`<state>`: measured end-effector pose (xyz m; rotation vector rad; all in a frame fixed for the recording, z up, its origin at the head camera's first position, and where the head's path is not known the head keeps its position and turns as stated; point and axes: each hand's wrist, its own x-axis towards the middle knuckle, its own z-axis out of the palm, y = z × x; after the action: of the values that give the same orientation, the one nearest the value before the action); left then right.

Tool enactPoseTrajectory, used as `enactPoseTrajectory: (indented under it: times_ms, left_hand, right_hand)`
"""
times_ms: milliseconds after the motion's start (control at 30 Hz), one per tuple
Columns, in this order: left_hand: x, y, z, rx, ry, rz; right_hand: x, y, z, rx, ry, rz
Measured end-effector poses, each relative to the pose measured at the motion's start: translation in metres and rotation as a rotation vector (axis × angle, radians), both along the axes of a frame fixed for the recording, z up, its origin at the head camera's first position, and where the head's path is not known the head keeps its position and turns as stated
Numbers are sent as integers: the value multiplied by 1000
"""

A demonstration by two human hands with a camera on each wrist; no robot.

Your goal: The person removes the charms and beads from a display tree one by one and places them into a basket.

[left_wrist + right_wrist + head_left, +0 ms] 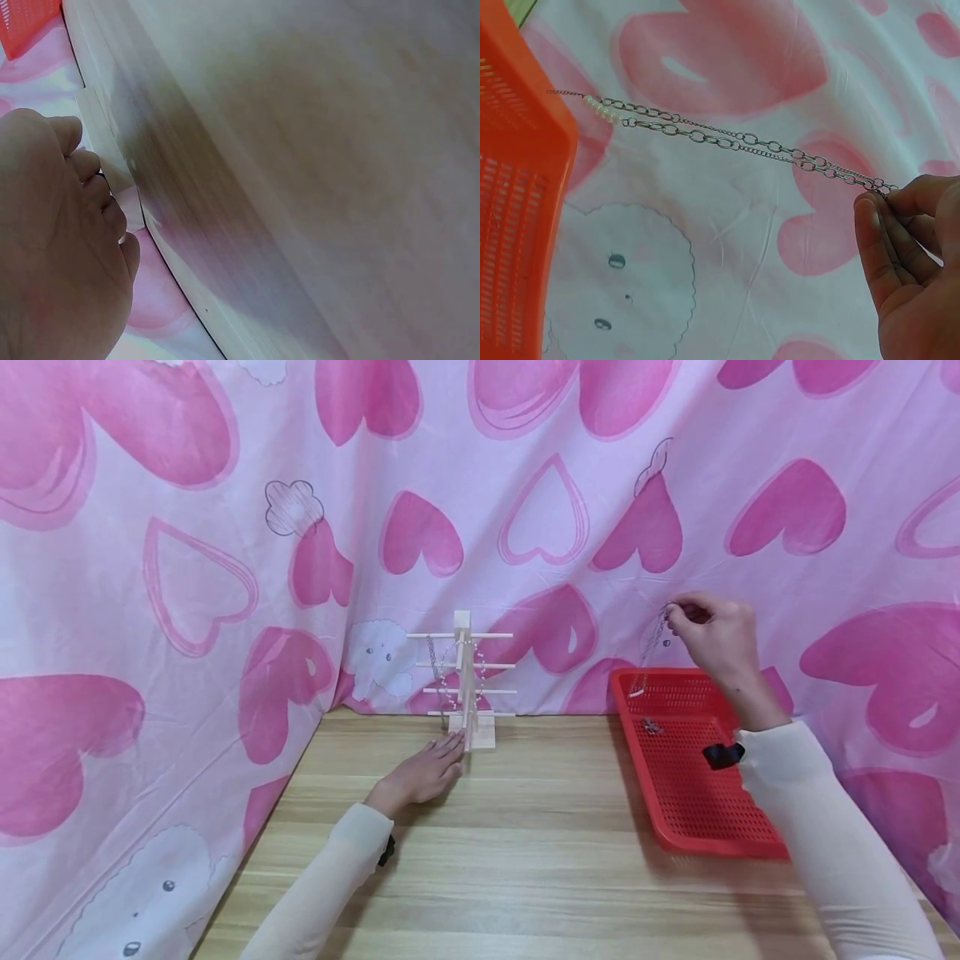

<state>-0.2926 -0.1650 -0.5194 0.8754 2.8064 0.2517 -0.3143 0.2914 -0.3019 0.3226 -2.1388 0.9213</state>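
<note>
At the left, flat on the wooden table (525,827), the left hand (423,772): fingers straight and relaxed, gripping nothing, tips touching the base of the small wooden jewellery stand (471,693) as if to steady it. On the stand's crossbars, already hanging, a grey chain (432,662) at the left and a beaded strand (453,675) (pale, looped round the post).

Further right, the red perforated tray (697,810), with one small tangle of metal (651,725) lying in it. Above the tray's far rim, raised and clear of it, the right hand (712,635), thumb and fingertips pinched on one end of a silver link necklace (735,139), the rest of it dangling down toward the tray.

Step in hand, by the look of it: lifted out, not yet hung. Next move, presumably: carry leftward to the stand and drop the loop over a free crossbar end, opened wide enough to clear the tip and kept off the pieces already there.

Hard to make out: whether the necklace's lowest end hangs free of the tray or touches it. Left wrist view mostly blurred tabletop; stand barely shown there. Clasp not discernible.
</note>
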Motion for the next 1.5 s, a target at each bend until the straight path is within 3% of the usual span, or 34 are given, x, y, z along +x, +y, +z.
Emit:
enactPoseTrajectory:
  times_ms: [167,667,900,1133,1500]
  left_hand:
    - [0,0,0,-10,-3,7]
    - [1,1,2,-19,2,12]
    - [2,1,2,-24,2,10]
    - [2,0,3,-24,8,4]
    - [2,0,3,-15,7,-9]
  right_hand:
    - [0,11,1,-10,4,-23]
    - [4,44,-2,10,-121,-111]
    - [2,62,-9,16,-176,-140]
    - [-2,77,-15,22,-174,-167]
    - [-7,103,-33,50,-294,-218]
